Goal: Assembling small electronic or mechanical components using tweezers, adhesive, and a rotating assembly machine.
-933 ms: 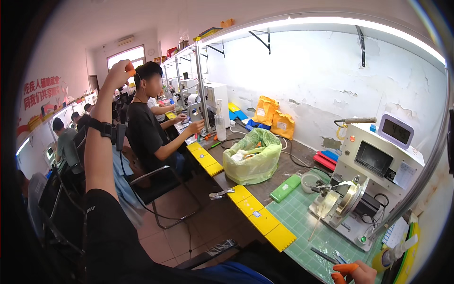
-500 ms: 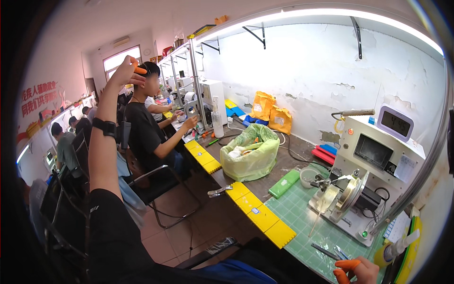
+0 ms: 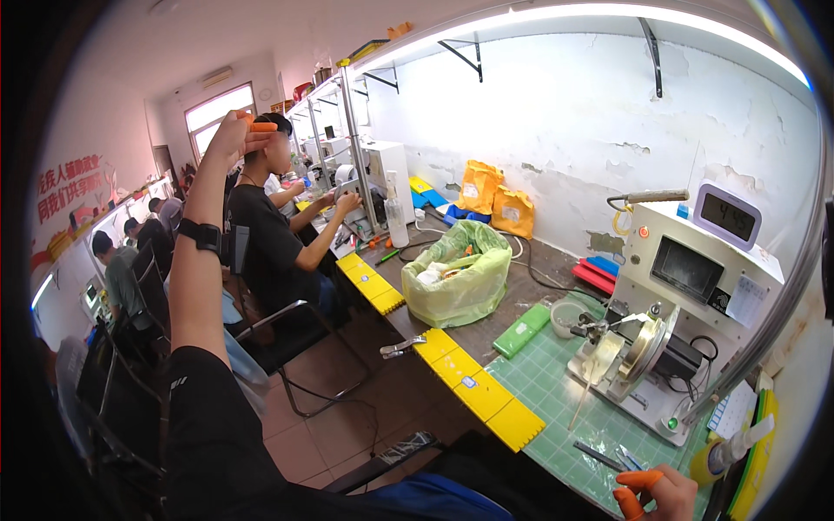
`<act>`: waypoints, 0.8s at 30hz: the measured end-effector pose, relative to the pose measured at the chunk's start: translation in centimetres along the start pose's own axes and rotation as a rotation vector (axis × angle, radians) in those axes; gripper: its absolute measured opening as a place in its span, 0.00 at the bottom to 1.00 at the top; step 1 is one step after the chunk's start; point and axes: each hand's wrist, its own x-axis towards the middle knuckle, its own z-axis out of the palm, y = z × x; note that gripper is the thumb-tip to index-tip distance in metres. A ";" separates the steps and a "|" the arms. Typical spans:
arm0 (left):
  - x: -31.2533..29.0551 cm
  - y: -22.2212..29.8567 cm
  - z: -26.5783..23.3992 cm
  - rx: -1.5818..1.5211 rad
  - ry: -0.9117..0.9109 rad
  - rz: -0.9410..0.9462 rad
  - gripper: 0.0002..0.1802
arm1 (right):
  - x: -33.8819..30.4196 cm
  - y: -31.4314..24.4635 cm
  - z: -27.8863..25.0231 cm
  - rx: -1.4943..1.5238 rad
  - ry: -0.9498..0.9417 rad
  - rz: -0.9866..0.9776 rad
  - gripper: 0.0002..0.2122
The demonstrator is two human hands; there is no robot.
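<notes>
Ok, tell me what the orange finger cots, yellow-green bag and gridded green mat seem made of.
Orange finger cots: probably latex or rubber, matte, skin-tight.
Yellow-green bag: likely thin plastic film, translucent and crinkled.
Gridded green mat: perhaps vinyl, smooth; glossy patches hint at clear film on top.

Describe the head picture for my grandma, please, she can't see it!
A person's left hand is raised high; their right hand is low, near tools; both wear orange finger covers. Ahead are a green mat, a white machine with a spool, and a yellow-green bag on the bench. Farther left, a co-worker in black sits at the bench.
</notes>
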 end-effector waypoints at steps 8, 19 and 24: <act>0.2 -1.3 0.2 0.056 0.056 0.034 0.10 | 0.1 0.2 0.0 0.001 0.003 0.006 0.06; -0.2 -2.2 -1.6 0.107 -0.005 -0.058 0.10 | 0.2 0.3 -0.1 -0.021 -0.013 0.005 0.06; -0.5 -2.7 -2.1 0.178 -0.025 -0.047 0.10 | 0.3 0.3 0.1 -0.003 -0.014 0.021 0.06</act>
